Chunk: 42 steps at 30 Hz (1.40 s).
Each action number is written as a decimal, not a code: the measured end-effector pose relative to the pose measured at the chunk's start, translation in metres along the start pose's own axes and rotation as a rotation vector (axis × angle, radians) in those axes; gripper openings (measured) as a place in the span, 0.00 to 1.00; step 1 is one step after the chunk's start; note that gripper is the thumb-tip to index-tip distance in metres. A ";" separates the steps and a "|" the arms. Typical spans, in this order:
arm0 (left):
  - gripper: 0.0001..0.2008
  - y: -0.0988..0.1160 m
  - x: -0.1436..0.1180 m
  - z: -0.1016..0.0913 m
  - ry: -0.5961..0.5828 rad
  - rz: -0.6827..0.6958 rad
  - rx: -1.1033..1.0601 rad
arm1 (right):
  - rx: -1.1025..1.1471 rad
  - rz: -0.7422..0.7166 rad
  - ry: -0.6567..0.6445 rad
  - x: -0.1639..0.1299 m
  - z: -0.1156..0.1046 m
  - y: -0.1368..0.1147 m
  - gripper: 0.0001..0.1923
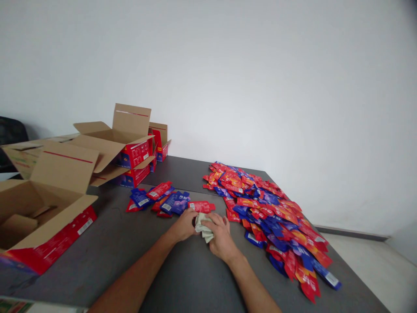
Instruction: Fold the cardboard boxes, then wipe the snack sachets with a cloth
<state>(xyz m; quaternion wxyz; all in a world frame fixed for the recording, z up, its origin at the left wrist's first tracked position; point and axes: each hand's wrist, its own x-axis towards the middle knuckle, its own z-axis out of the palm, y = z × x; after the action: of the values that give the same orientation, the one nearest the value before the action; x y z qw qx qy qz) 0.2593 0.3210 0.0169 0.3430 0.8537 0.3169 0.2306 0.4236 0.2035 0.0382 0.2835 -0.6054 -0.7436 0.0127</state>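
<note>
Close together over the middle of the dark table, my two hands meet at a crumpled pale cloth (205, 229). My right hand (222, 237) is closed around the cloth from the right, fingers bent over its top. My left hand (184, 224) is closed at the cloth's left side. A small dark patch shows beside its fingers, but what they grip is mostly hidden. Just beyond the hands lies a red pouch (200, 206). Behind my left hand is a small group of red and blue pouches, with a blue pouch (176, 202) at its near side.
A large heap of red and blue pouches (260, 204) spreads along the table's right side. Open cardboard boxes (61, 234) with raised flaps stand at the left; others (138, 153) are stacked behind. A white wall (247, 87) rises beyond the table (117, 243).
</note>
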 end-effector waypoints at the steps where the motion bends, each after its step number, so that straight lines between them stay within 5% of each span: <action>1: 0.20 -0.001 0.000 0.001 0.030 -0.001 0.015 | 0.001 -0.003 0.008 0.000 0.001 0.004 0.31; 9: 0.30 -0.004 -0.001 0.003 0.064 -0.040 0.072 | -0.186 0.222 0.132 -0.003 -0.010 0.035 0.32; 16: 0.16 0.017 -0.006 -0.002 0.078 0.059 0.234 | -0.083 -0.018 0.068 0.000 -0.007 0.013 0.30; 23: 0.14 0.028 -0.010 -0.002 0.157 0.038 0.409 | -0.110 0.141 0.175 -0.002 -0.007 0.038 0.32; 33: 0.15 0.012 0.005 -0.016 0.406 -0.046 0.511 | 0.240 -0.017 0.196 0.001 -0.004 0.027 0.30; 37: 0.20 -0.001 0.013 -0.010 0.348 -0.148 0.498 | 0.267 0.058 0.289 0.002 -0.009 0.031 0.29; 42: 0.17 0.004 0.015 0.004 0.201 -0.085 0.349 | 0.154 0.119 0.403 0.001 -0.012 0.040 0.31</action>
<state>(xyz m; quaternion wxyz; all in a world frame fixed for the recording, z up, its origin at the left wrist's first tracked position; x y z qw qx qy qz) 0.2741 0.3274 0.0198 0.1658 0.8588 0.4203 0.2416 0.4650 0.2109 0.0341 0.4706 -0.6151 -0.6317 -0.0349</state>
